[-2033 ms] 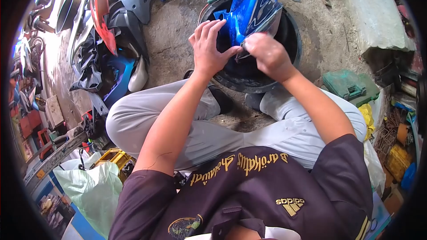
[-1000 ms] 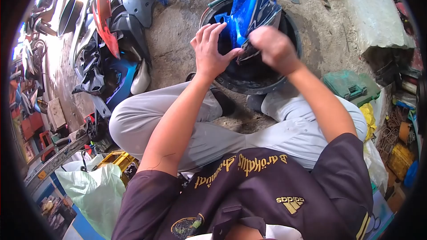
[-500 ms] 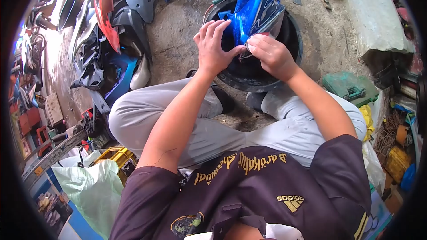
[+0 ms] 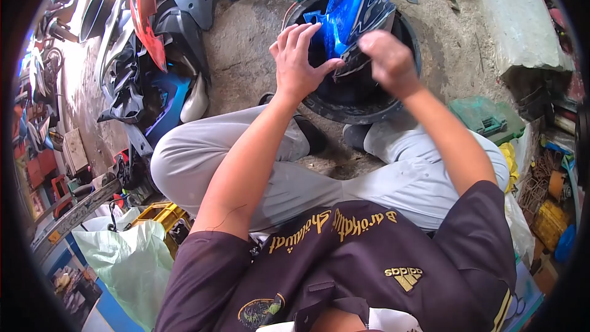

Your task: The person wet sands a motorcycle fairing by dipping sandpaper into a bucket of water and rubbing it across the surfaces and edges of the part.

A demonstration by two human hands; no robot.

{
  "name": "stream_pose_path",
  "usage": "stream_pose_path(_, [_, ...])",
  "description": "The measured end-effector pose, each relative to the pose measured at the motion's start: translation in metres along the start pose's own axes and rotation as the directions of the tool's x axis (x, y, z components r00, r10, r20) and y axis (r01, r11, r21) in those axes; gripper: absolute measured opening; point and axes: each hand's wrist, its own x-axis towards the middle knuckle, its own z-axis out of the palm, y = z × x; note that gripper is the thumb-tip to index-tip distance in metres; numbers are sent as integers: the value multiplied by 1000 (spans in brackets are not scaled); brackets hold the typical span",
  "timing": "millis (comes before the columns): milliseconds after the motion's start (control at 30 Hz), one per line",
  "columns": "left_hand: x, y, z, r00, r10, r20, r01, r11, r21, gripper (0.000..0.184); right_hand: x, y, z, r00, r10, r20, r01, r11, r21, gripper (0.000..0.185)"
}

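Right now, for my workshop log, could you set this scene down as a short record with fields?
Left hand: thumb and fingers spread at the near end of the blue panel
Right hand: blurred, by the panel's dark-patterned side; grip unclear
Panel position: over the black tub
Right of tub: green case
Left of tub: red part among others

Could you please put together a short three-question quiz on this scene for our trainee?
1. True or false: the person's left hand touches the blue plastic part.
2. Multiple choice: what is directly below the blue plastic part?
A) a wooden stool
B) a round black tub
C) a cardboard box
3. Fill in the missing word: on the floor to the person's right, near the knee, lies a ____ case.

Key:
1. True; its fingers are spread.
2. B
3. Green
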Motion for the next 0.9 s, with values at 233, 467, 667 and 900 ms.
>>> stream_pose_path(233, [0,1,-2,999,-23,26,23,1000,1,95,-3,21,-5,998,42,-38,-42,999,5,33])
stream_pose_path(467, [3,1,-1,999,-5,42,5,1000,6,95,4,2,-10,999,-12,-34,14,998,57,29])
stream_pose_path(667, [2,0,-1,999,11,36,-11,1000,22,95,-6,55,-10,899,421,-119,-426,904,-19,23])
stream_pose_path(900, [3,0,0,999,12,45,-14,999,36,93,-12,24,4,987,112,-112,-119,991,-58,27])
